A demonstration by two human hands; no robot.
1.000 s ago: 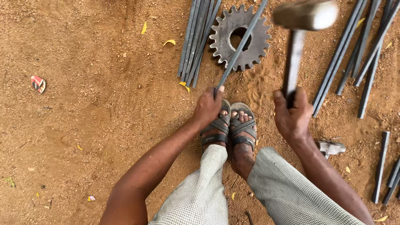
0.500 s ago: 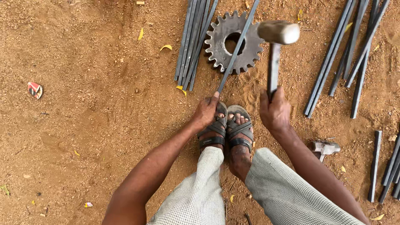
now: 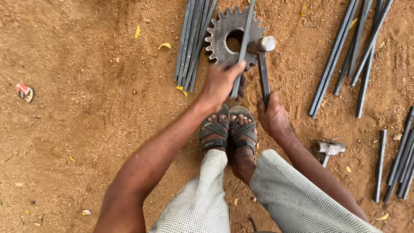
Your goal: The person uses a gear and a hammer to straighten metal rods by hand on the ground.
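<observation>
— Where did the metal rod (image 3: pixel 242 47) lie?

— Across the toothed gear (image 3: pixel 233 36) on the dirt ground (image 3: pixel 86 108), its near end wrapped by the fingers (image 3: pixel 236 69) of the left hand (image 3: pixel 221 82), closed tight around it.

— And the right hand (image 3: pixel 271 117)?

— Its fingers were clenched on the hammer (image 3: pixel 263 64) handle; the head sat against the rod, over the gear. Both sandalled feet (image 3: pixel 228 129) stood just behind, and a bundle of rods (image 3: pixel 192 39) lay left of the gear.

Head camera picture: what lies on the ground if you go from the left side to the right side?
Small red scrap of wrapper → curled yellow leaf → bundle of grey metal rods → big grey toothed metal gear wheel → fan of long dark metal rods → more dark rods at the right edge.
</observation>
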